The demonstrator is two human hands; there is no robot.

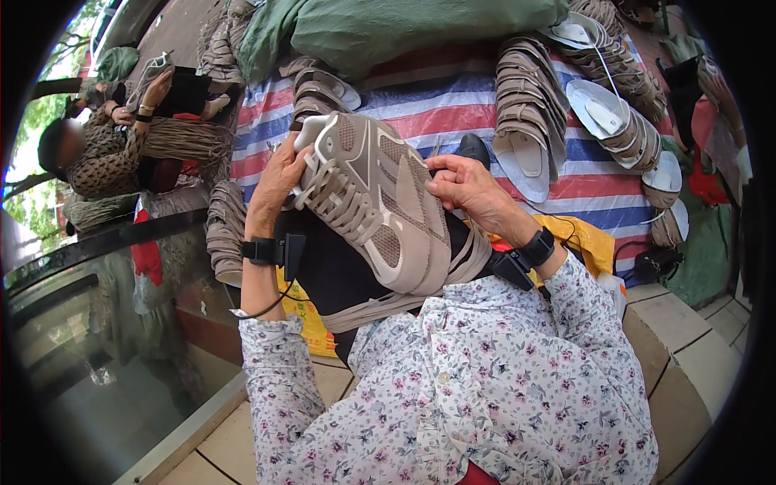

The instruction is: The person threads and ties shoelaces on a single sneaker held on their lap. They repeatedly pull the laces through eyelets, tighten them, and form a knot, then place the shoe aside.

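A beige and grey sneaker upper (384,202), with mesh panels and laces threaded across its front, lies tilted over my lap. My left hand (279,179) is closed on its collar end, the thumb near the top of the lacing. At the upper's right edge, my right hand (477,192) has thumb and forefinger pinched together. Whatever lies between those fingertips is too small to make out. Long beige laces (469,260) hang in a loose bundle across my lap, partly under the upper. Both wrists wear black straps with small boxes.
Nested stacks of similar uppers (529,105) stand on a striped plastic sheet (453,109) ahead. A large green sack (420,28) lies behind them. To the left are a glass-sided panel (113,347) and another person (105,158) handling a shoe. Yellow bags (586,242) lie around my lap.
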